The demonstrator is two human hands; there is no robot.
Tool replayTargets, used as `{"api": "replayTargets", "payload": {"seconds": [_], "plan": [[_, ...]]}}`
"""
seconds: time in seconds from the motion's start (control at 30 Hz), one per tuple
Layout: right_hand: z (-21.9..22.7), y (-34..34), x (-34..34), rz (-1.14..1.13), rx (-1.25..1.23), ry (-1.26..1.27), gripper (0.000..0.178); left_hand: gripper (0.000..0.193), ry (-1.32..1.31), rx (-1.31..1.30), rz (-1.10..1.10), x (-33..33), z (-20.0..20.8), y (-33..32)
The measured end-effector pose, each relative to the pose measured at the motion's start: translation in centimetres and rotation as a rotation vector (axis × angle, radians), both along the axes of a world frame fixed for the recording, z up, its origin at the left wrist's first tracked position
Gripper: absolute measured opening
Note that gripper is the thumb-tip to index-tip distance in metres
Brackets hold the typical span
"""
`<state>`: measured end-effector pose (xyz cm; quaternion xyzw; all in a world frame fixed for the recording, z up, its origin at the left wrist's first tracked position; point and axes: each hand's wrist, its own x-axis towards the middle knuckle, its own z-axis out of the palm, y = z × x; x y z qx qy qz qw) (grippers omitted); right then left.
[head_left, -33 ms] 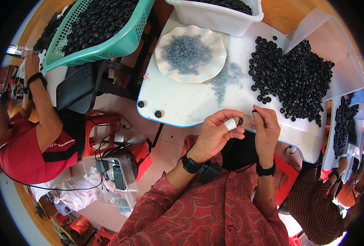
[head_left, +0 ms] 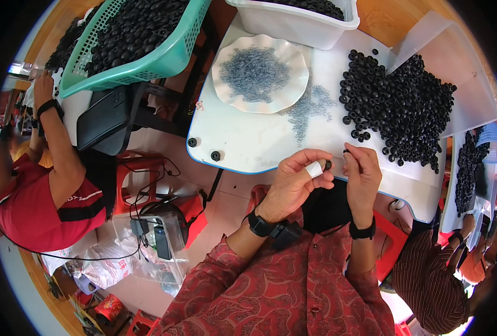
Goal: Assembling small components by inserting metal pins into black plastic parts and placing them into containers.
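Observation:
Over the front edge of the white table point(head_left: 243, 148), my left hand point(head_left: 293, 182) pinches a small round black piece point(head_left: 327, 165) between thumb and fingers. White tape wraps its thumb. Close to its right, my right hand point(head_left: 363, 176) is closed, with a tiny dark piece point(head_left: 346, 151) at the fingertips, too small to make out. Beyond my right hand spreads a heap of black ring-shaped pieces point(head_left: 399, 106). A scalloped white plate point(head_left: 297, 78) holds many tiny clear pieces point(head_left: 254, 73), and more lie beside it. Two loose black pieces point(head_left: 216, 155) sit near the table's left corner.
A white tub point(head_left: 293, 28) of black pieces stands at the back. Behind the heap a clear plastic bin point(head_left: 467, 73) lies tipped. At left are a green basket point(head_left: 125, 78), a black phone point(head_left: 104, 115) and a person in red point(head_left: 52, 201); another person point(head_left: 427, 280) is at lower right.

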<state>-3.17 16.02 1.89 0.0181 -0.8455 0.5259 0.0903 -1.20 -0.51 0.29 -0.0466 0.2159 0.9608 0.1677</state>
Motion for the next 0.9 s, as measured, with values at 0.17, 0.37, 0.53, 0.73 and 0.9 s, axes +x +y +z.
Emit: {"api": "replayTargets", "payload": {"seconds": [0.17, 0.37, 0.53, 0.73, 0.9], "plan": [[0.2, -0.2, -0.1, -0.013, 0.051, 0.017, 0.017, 0.024, -0.006, 0.062, 0.012, 0.0, 0.1, 0.0], [2.3, -0.6, 0.9, 0.060, -0.505, -0.270, 0.019, 0.025, -0.027, 0.066, -0.008, 0.0, 0.1, -0.1], [2.6, -0.8, 1.3, 0.091, -0.622, -0.311, 0.019, 0.026, -0.031, 0.051, 0.000, 0.0, 0.2, 0.1], [2.9, -1.3, 1.5, 0.128, -0.519, -0.220, 0.015, 0.025, -0.030, 0.053, 0.015, 0.1, 0.1, 0.2], [3.1, -1.9, 1.8, 0.127, -0.388, -0.146, 0.014, 0.025, -0.016, 0.052, 0.019, 0.1, -0.1, 0.3]]}}
